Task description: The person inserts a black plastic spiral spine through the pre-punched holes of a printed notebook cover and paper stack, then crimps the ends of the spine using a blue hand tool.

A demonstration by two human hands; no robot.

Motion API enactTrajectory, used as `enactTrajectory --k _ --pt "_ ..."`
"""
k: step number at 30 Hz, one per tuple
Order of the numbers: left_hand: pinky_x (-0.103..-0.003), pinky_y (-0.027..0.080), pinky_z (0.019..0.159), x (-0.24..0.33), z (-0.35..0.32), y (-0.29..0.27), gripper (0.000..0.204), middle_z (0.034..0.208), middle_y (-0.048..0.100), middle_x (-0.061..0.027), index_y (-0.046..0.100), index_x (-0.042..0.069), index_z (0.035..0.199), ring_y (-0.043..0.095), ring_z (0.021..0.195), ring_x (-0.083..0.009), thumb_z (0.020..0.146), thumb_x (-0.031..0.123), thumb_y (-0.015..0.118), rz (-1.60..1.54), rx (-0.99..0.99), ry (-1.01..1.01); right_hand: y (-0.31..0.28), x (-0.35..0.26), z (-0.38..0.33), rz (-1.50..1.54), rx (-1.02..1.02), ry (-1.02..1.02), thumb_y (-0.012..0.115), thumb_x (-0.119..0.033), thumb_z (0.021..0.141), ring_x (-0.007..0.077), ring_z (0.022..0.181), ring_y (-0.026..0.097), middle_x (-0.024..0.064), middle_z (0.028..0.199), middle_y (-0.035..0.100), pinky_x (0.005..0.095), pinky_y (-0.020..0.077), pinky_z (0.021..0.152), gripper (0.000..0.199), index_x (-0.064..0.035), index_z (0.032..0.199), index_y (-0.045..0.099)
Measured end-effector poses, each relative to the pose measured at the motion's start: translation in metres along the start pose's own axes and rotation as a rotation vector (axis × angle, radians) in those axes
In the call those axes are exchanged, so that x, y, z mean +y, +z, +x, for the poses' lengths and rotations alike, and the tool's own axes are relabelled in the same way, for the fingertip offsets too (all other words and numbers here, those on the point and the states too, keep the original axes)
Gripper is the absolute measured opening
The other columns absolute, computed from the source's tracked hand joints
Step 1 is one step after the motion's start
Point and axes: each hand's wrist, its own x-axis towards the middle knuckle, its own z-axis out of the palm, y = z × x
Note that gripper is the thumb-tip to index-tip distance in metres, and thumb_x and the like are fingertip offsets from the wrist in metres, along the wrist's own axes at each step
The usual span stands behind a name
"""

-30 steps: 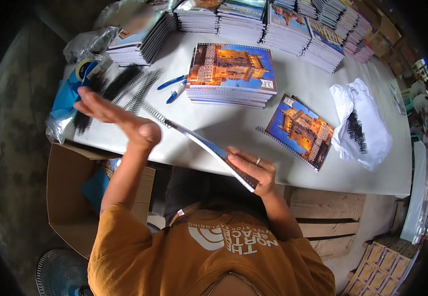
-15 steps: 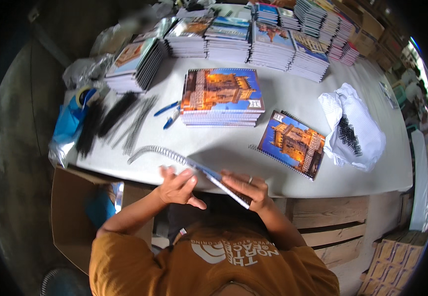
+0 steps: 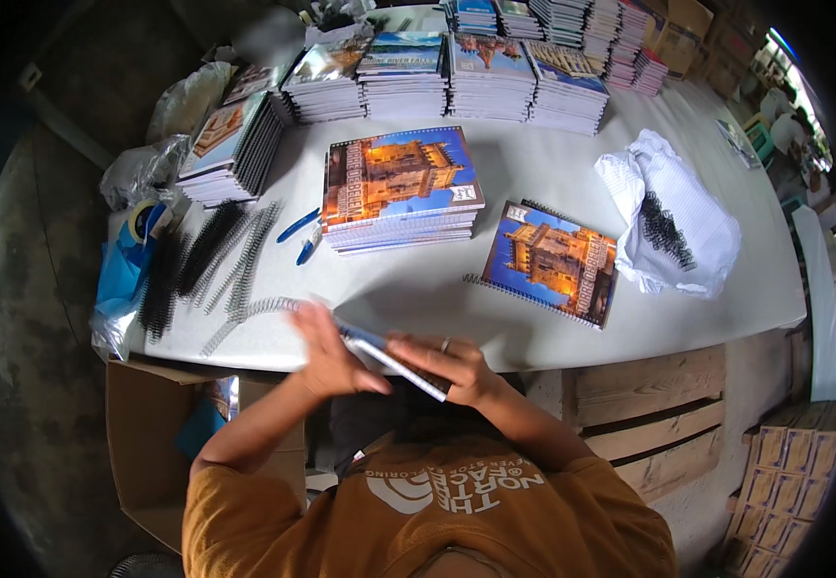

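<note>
Edge-up near the front of the table, a notebook (image 3: 394,365) is gripped by my right hand (image 3: 451,364), which wears a ring. A dark spiral coil (image 3: 262,306) trails from the notebook's far-left end over the table, its loose end toward the left. My left hand (image 3: 329,354), slightly blurred, is held flat with fingers stretched out and thumb apart, against or just over the coil beside the notebook; contact is unclear. Beyond my hands stands a stack of notebooks (image 3: 403,178) with a lit tower on the cover. A matching notebook (image 3: 553,260) lies to the right, a coil end sticking out.
Several loose black coils (image 3: 211,255) lie at left, by a tape roll (image 3: 148,220) and two blue pens (image 3: 298,225). More coils rest on crumpled white wrapping (image 3: 673,217) at right. Notebook stacks (image 3: 403,87) line the back. A cardboard box (image 3: 153,453) sits below the left edge.
My left hand has moved up to the coil, its fingers straighter. The notebook stays in my right hand. The whole view has shifted a little.
</note>
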Motion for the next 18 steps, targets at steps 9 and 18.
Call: enactTrajectory --k 9,18 --pt "-0.059 0.005 0.104 0.016 -0.022 0.015 0.114 0.137 0.025 -0.0295 0.023 -0.011 0.133 0.018 0.126 -0.0506 0.068 0.082 0.037 0.025 -0.125 0.019 0.004 0.004 0.001 -0.004 0.008 0.036 0.066 -0.002 0.071 0.0261 0.091 0.064 0.0152 0.105 0.063 0.0342 0.0531 0.075 0.040 -0.0022 0.111 0.060" --pt "-0.060 0.002 0.103 0.034 0.004 0.014 0.110 0.141 0.005 -0.0339 0.019 -0.006 0.136 -0.002 0.132 -0.0474 0.071 0.082 0.027 -0.071 -0.202 0.127 0.008 0.005 0.003 0.012 -0.018 0.162 0.065 0.002 0.069 0.0283 0.095 0.063 0.0148 0.109 0.061 0.0345 0.0515 0.079 0.044 0.0001 0.112 0.058"
